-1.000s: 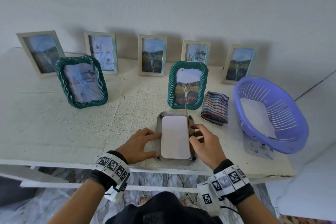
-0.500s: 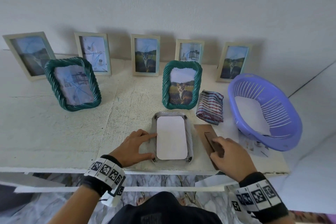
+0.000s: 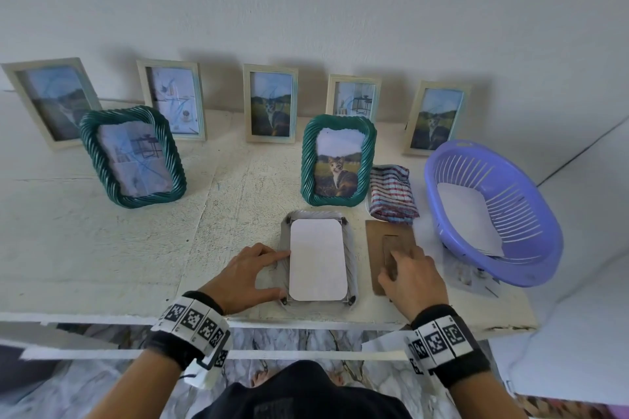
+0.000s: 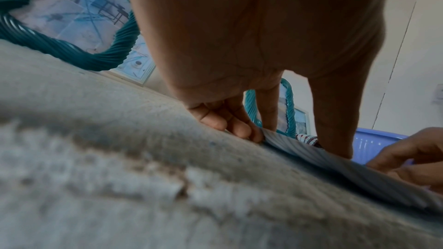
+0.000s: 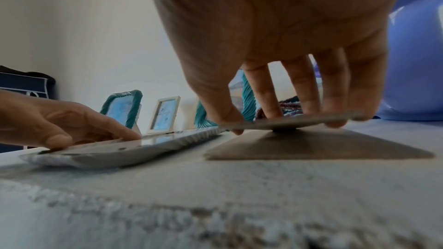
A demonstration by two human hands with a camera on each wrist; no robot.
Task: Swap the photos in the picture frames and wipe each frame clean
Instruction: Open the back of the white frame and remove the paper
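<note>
A pale twisted-rim frame (image 3: 350,248) lies face down near the table's front edge, with the white back of a photo (image 3: 316,258) showing in it. My left hand (image 3: 258,270) presses on its left rim, index finger on top and thumb at the near corner (image 5: 57,139). The brown backing board (image 3: 377,241) lies flat on the table just right of the frame. My right hand (image 3: 408,269) pinches the board's stand flap (image 5: 287,120) between thumb and fingers, the flap slightly raised. Two green twisted frames stand behind: one with a cat photo (image 3: 338,160), one with a room photo (image 3: 132,156).
A folded striped cloth (image 3: 391,196) lies right of the cat frame. A purple slotted basket (image 3: 544,224) with a white sheet inside sits at the right end. Several cream frames (image 3: 270,104) lean on the wall. The table's front edge (image 3: 102,315) is close to my wrists.
My right hand carried the backing board off the frame's right edge and laid it flat on the table to the right. The left hand stayed on the frame.
</note>
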